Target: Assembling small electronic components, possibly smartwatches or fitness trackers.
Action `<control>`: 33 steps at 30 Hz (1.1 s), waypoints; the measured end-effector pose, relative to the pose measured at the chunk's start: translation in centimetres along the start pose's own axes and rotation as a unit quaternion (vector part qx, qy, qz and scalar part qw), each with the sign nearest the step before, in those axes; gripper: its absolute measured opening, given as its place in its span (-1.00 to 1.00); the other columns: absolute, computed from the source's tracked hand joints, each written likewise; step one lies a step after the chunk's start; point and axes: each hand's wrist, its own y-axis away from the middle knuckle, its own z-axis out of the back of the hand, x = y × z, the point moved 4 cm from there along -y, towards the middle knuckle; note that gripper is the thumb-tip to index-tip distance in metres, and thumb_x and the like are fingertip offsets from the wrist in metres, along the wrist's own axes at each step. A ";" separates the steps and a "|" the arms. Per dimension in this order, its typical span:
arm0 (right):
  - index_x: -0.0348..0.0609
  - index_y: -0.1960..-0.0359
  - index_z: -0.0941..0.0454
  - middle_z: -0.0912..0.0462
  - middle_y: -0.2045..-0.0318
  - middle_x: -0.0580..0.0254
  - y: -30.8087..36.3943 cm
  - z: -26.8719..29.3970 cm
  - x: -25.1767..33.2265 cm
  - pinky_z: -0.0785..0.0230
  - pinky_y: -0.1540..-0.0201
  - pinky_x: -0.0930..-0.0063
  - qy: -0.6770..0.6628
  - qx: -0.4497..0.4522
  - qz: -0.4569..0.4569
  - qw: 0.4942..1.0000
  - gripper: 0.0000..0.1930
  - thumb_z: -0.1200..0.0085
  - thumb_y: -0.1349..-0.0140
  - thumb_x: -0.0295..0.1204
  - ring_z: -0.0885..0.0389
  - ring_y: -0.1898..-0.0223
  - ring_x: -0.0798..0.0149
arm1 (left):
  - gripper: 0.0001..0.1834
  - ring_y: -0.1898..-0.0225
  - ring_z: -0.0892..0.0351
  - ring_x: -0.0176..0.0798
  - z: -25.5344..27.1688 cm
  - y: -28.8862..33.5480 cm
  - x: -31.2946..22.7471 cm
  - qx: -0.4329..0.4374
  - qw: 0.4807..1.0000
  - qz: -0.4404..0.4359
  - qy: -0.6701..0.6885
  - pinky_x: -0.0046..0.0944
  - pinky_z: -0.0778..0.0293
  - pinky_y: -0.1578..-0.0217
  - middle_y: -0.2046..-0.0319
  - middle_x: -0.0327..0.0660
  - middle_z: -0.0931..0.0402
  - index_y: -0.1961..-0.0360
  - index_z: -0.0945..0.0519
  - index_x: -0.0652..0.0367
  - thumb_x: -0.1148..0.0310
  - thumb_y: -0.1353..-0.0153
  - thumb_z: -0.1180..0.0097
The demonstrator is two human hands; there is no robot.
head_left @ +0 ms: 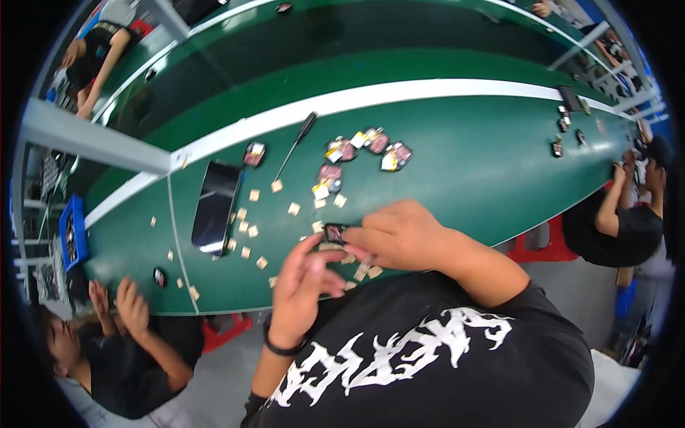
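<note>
— Head view first: what's the biggest thing down there?

— A long green work table [457,164] with a white stripe along it. People in black shirts sit at both ends.

— And on it?

— A dark flat phone-like slab [215,207] lies left of centre. Beyond it, a thin black-handled screwdriver [295,146]. Further right, a loose cluster of small dark parts [364,151] with pale tags, well apart from the hands.

— Where are the hands?

— At the near edge. The right hand [403,239] pinches one small dark rectangular part [334,232] between its fingertips, just above the table. The left hand [303,282], with a black wristband, has loosely curled fingers touching that same part from below.

— Smallest?

— Little tan square pieces [251,231], scattered from the slab to under the hands.
</note>
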 end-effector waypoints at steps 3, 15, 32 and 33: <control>0.00 0.20 -0.66 -0.41 0.57 0.42 0.3 -0.2 1.9 -0.36 0.60 0.40 -0.014 0.022 0.050 0.998 -0.79 -0.35 -0.13 -0.33 -0.53 0.59 0.33 | -0.59 0.20 -0.68 -0.28 -1.0 -0.9 0.3 0.092 0.985 0.056 0.135 -0.32 -0.63 0.19 0.02 0.00 -0.62 -0.33 -0.36 0.34 0.48 -0.51 0.07; -0.20 0.07 -0.60 -0.63 0.28 0.04 1.7 -0.3 1.5 -0.47 0.28 0.20 -0.259 0.047 -0.272 0.926 -0.80 -0.18 -0.40 -0.34 -0.66 0.32 0.00 | -0.63 0.13 -0.71 -0.25 0.2 -1.1 -0.7 0.015 0.995 -0.082 -0.056 -0.32 -0.67 0.12 0.05 0.00 -0.60 -0.24 -0.39 0.41 0.64 -0.44 -0.01; -0.25 0.28 -0.59 -0.68 0.50 0.30 1.6 -3.2 2.3 -0.36 0.51 0.63 -0.457 0.077 -0.495 0.735 -0.81 -0.16 -0.45 -0.37 -0.54 0.55 0.58 | -0.77 0.13 -0.70 -0.33 -0.3 -0.4 -0.5 -0.037 0.942 -0.255 -0.214 -0.31 -0.69 0.11 0.11 -0.05 -0.64 -0.08 -0.51 0.44 0.59 -0.45 -0.06; -0.26 0.29 -0.58 -0.65 0.52 0.33 1.6 -3.3 2.4 -0.32 0.54 0.60 -0.463 0.069 -0.502 0.727 -0.80 -0.15 -0.45 -0.38 -0.51 0.57 0.57 | -0.77 0.13 -0.70 -0.33 -0.2 -0.4 -0.4 -0.037 0.942 -0.255 -0.213 -0.31 -0.69 0.11 0.11 -0.05 -0.64 -0.08 -0.51 0.44 0.59 -0.45 -0.06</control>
